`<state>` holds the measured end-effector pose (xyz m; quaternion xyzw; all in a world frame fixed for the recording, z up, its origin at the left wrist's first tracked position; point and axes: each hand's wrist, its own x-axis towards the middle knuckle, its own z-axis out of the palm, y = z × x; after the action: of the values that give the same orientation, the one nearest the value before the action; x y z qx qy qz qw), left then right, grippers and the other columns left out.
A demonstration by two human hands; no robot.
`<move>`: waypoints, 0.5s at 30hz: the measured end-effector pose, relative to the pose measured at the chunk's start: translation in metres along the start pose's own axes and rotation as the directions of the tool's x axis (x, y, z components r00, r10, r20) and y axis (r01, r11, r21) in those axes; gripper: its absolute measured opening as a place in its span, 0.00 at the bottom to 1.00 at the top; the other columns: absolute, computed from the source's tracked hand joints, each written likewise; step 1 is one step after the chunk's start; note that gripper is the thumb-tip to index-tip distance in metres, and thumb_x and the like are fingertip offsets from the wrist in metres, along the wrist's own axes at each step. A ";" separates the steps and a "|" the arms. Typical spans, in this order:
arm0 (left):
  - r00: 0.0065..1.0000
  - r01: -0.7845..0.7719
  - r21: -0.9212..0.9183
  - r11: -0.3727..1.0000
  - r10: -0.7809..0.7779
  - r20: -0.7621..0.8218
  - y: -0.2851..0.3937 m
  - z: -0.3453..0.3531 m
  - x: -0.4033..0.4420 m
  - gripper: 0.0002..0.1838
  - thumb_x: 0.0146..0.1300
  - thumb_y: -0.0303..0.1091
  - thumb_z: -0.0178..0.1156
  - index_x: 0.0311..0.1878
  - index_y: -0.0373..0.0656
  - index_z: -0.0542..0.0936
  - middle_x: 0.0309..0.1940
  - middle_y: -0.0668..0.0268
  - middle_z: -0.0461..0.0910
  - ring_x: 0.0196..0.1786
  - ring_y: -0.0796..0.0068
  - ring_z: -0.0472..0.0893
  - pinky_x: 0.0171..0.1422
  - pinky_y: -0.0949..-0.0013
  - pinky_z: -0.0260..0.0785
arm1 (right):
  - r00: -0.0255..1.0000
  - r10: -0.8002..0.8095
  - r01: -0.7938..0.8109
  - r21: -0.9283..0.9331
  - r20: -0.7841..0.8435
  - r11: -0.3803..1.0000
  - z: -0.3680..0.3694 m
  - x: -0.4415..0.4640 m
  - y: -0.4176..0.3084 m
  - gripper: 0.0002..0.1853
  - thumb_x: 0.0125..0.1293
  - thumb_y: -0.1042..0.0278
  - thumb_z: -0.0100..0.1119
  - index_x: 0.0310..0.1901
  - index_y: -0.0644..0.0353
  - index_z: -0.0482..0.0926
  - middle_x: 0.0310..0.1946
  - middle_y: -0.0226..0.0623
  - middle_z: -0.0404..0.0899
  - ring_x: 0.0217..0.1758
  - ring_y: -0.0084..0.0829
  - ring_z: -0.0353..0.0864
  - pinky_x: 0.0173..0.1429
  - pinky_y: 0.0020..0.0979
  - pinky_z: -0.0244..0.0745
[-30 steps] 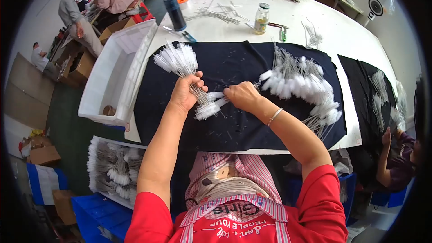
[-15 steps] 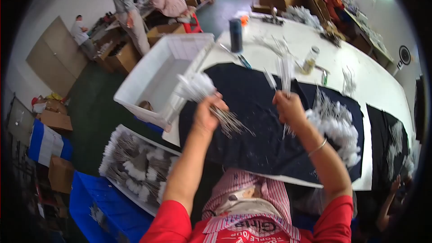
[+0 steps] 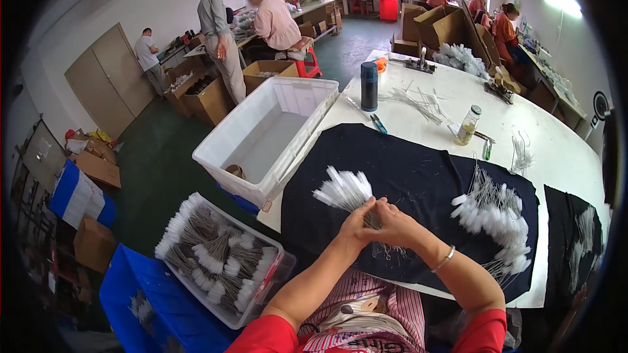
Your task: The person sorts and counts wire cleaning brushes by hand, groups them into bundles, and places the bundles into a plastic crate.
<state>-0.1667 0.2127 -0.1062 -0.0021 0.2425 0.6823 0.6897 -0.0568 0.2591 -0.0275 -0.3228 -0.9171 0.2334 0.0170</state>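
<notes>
A fanned bundle of white-bristled wire brushes (image 3: 343,188) is gripped between my two hands above the dark cloth (image 3: 327,157). My left hand (image 3: 355,227) is closed around its wire stems from the left. From the other side, my right hand (image 3: 398,225) is closed on the same stems, its fingers meeting the left ones. The bristle heads point up and to the left, while the looped wire ends stick out below my hands. To the right on the cloth lies a pile of similar brushes (image 3: 494,212). My palms hide the middle of the stems.
Left of the table stand an empty-looking white bin (image 3: 216,157) and a lower tub (image 3: 278,268) filled with brushes. A dark thermos (image 3: 369,85), pliers (image 3: 378,124), a glass jar (image 3: 468,125) and loose wires (image 3: 418,104) sit on the white table. Other people work farther back.
My hands were apart, each with a bundle. They have come together over the cloth and now share one bundle. The camera view has tilted up slightly.
</notes>
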 end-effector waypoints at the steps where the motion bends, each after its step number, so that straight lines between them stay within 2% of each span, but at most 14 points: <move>1: 0.997 -0.048 -0.011 0.999 0.047 -0.054 0.003 0.005 0.000 0.16 0.66 0.43 0.51 0.48 0.40 0.72 0.44 0.62 0.75 0.49 0.70 0.75 0.55 0.65 0.68 | 0.999 -0.006 0.004 0.061 0.038 0.998 -0.005 -0.002 0.006 0.37 0.54 0.39 0.54 0.47 0.72 0.69 0.40 0.59 0.74 0.45 0.50 0.76 0.46 0.39 0.72; 2: 0.990 -0.094 -0.020 0.995 0.091 -0.110 0.006 0.012 -0.001 0.16 0.66 0.42 0.52 0.49 0.40 0.72 0.44 0.62 0.75 0.50 0.70 0.75 0.55 0.65 0.68 | 0.997 -0.014 0.004 0.123 0.077 0.992 -0.008 -0.005 0.014 0.33 0.52 0.44 0.58 0.44 0.71 0.71 0.36 0.54 0.76 0.39 0.45 0.79 0.42 0.37 0.73; 3: 0.959 -0.221 -0.017 0.975 0.214 -0.185 0.004 0.028 -0.007 0.14 0.63 0.40 0.57 0.45 0.41 0.74 0.41 0.63 0.76 0.48 0.70 0.76 0.51 0.66 0.69 | 0.993 -0.023 0.001 0.184 0.116 0.983 -0.011 -0.006 0.019 0.29 0.50 0.49 0.62 0.41 0.71 0.72 0.32 0.49 0.79 0.34 0.41 0.81 0.38 0.34 0.75; 4: 0.959 -0.221 -0.014 0.975 0.215 -0.183 0.001 0.033 -0.007 0.14 0.63 0.40 0.57 0.45 0.41 0.74 0.41 0.63 0.76 0.48 0.70 0.76 0.51 0.66 0.69 | 0.993 -0.023 0.002 0.185 0.113 0.983 -0.012 -0.006 0.022 0.29 0.50 0.49 0.62 0.41 0.71 0.72 0.32 0.49 0.79 0.34 0.41 0.81 0.38 0.34 0.75; 6: 0.933 -0.320 0.092 0.943 0.331 -0.141 -0.006 0.041 -0.008 0.12 0.59 0.32 0.62 0.41 0.37 0.72 0.37 0.61 0.76 0.43 0.69 0.78 0.53 0.67 0.72 | 0.923 0.055 -0.203 0.360 0.382 0.911 -0.010 -0.004 0.028 0.25 0.50 0.52 0.57 0.39 0.70 0.74 0.30 0.50 0.80 0.35 0.47 0.81 0.41 0.39 0.75; 7: 0.901 -0.369 0.184 0.911 0.399 -0.168 -0.011 0.047 -0.010 0.11 0.56 0.29 0.64 0.39 0.38 0.72 0.32 0.63 0.76 0.36 0.71 0.78 0.47 0.69 0.74 | 0.954 0.081 -0.190 0.372 0.290 0.909 0.001 -0.005 0.029 0.22 0.50 0.55 0.56 0.37 0.70 0.75 0.30 0.51 0.80 0.34 0.46 0.81 0.40 0.38 0.75; 8: 0.902 -0.368 0.184 0.911 0.398 -0.165 -0.013 0.045 -0.008 0.11 0.56 0.29 0.64 0.39 0.38 0.72 0.32 0.63 0.76 0.36 0.71 0.78 0.47 0.69 0.74 | 0.975 0.107 -0.175 0.382 0.195 0.908 0.010 -0.010 0.026 0.20 0.50 0.58 0.55 0.36 0.71 0.75 0.29 0.52 0.79 0.33 0.45 0.82 0.38 0.37 0.75; 9: 0.888 -0.379 0.271 0.885 0.431 -0.163 -0.016 0.040 -0.008 0.11 0.56 0.32 0.64 0.37 0.40 0.73 0.32 0.64 0.76 0.35 0.72 0.78 0.43 0.70 0.73 | 0.975 0.154 -0.211 0.458 0.160 0.863 0.016 -0.015 0.022 0.18 0.53 0.59 0.55 0.35 0.71 0.75 0.27 0.49 0.79 0.29 0.39 0.81 0.33 0.34 0.75; 10: 0.872 -0.387 0.354 0.851 0.463 -0.158 -0.019 0.037 -0.007 0.10 0.57 0.35 0.64 0.36 0.42 0.74 0.31 0.65 0.77 0.34 0.72 0.78 0.39 0.71 0.71 | 0.975 0.156 -0.213 0.459 0.160 0.863 0.014 -0.017 0.021 0.18 0.53 0.59 0.55 0.35 0.71 0.75 0.27 0.49 0.79 0.29 0.39 0.81 0.33 0.34 0.75; 11: 0.916 -0.295 0.376 0.879 0.372 -0.151 -0.014 0.041 -0.015 0.12 0.57 0.35 0.64 0.39 0.42 0.73 0.32 0.66 0.76 0.34 0.75 0.76 0.40 0.72 0.71 | 0.967 0.161 -0.246 0.562 0.197 0.789 0.013 -0.020 0.019 0.16 0.55 0.60 0.54 0.34 0.70 0.74 0.24 0.44 0.77 0.24 0.35 0.79 0.29 0.31 0.73; 12: 0.916 -0.294 0.377 0.878 0.371 -0.151 -0.010 0.039 -0.019 0.12 0.57 0.35 0.64 0.39 0.42 0.73 0.32 0.66 0.76 0.34 0.75 0.76 0.40 0.72 0.71 | 0.959 0.160 -0.278 0.656 0.235 0.702 0.011 -0.021 0.018 0.15 0.57 0.62 0.54 0.33 0.68 0.74 0.21 0.40 0.75 0.20 0.31 0.76 0.24 0.29 0.71; 13: 0.963 -0.226 0.362 0.904 0.263 -0.057 -0.007 0.037 -0.023 0.13 0.56 0.34 0.64 0.41 0.42 0.72 0.33 0.67 0.75 0.35 0.76 0.76 0.41 0.72 0.70 | 0.941 0.138 -0.336 0.824 0.307 0.457 0.007 -0.021 0.020 0.12 0.60 0.63 0.53 0.30 0.65 0.72 0.17 0.29 0.67 0.15 0.23 0.66 0.18 0.24 0.62; 14: 0.988 -0.154 0.353 0.923 0.150 0.039 -0.004 0.034 -0.027 0.15 0.56 0.33 0.64 0.44 0.43 0.71 0.34 0.68 0.75 0.37 0.76 0.76 0.42 0.72 0.70 | 0.889 0.075 -0.455 0.851 0.452 0.262 -0.006 -0.021 0.024 0.11 0.60 0.63 0.54 0.28 0.61 0.70 0.15 0.24 0.62 0.13 0.19 0.59 0.16 0.22 0.54; 15: 0.992 -0.119 0.382 0.917 0.123 0.013 -0.002 0.028 -0.033 0.19 0.54 0.32 0.64 0.48 0.43 0.70 0.38 0.68 0.75 0.41 0.75 0.76 0.43 0.70 0.69 | 0.874 0.014 -0.482 0.863 0.486 0.153 -0.016 -0.021 0.031 0.10 0.60 0.63 0.54 0.27 0.60 0.70 0.15 0.24 0.61 0.13 0.18 0.58 0.16 0.22 0.52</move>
<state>-0.1542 0.1908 -0.0706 0.1431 0.3742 0.6633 0.6321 -0.0198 0.2741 -0.0244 -0.3379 -0.4773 0.8111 0.0053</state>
